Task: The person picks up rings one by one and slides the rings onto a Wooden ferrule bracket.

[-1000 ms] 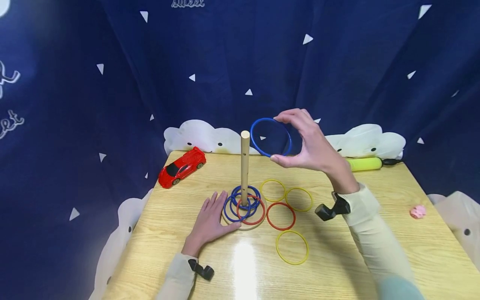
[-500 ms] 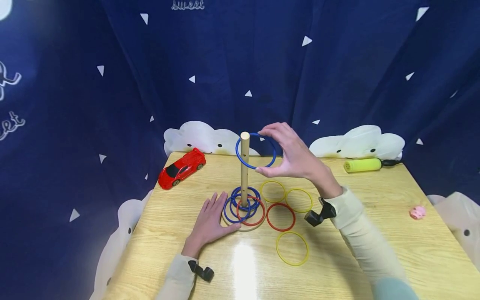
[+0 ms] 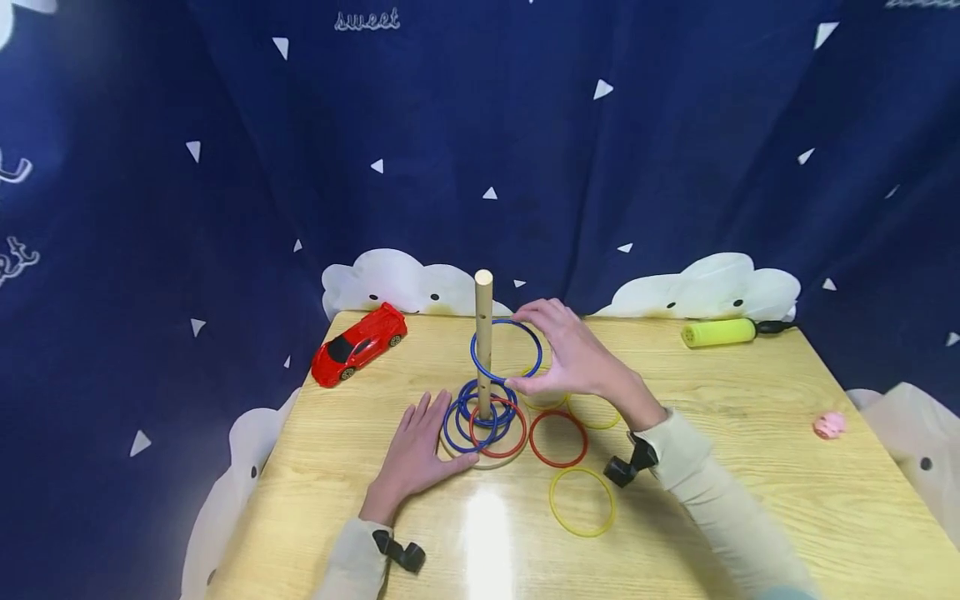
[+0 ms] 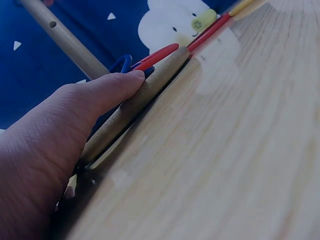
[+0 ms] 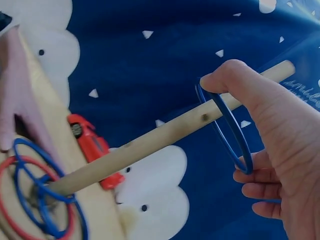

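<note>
In the head view, my right hand (image 3: 566,354) pinches a blue ring (image 5: 239,131) between thumb and fingers. The ring encircles the upright wooden post (image 3: 484,308) around its upper half, as the right wrist view shows. My left hand (image 3: 420,442) lies beside the round wooden base (image 4: 150,90), fingers spread and thumb on the base's edge. Several blue rings (image 3: 446,417) lie around the post's foot or on the base, and a red ring (image 3: 525,429) overlaps the base's right side.
Another red ring (image 3: 558,465) and yellow rings (image 3: 581,535) lie on the table right of the base. A red toy car (image 3: 358,344) stands at back left. A yellow-green pump (image 3: 718,332) lies at back right, a pink pig toy (image 3: 829,425) at right.
My right hand has moved left and down with the blue ring, bringing it from beside the post to around it and lower along it. The left hand stays by the base.
</note>
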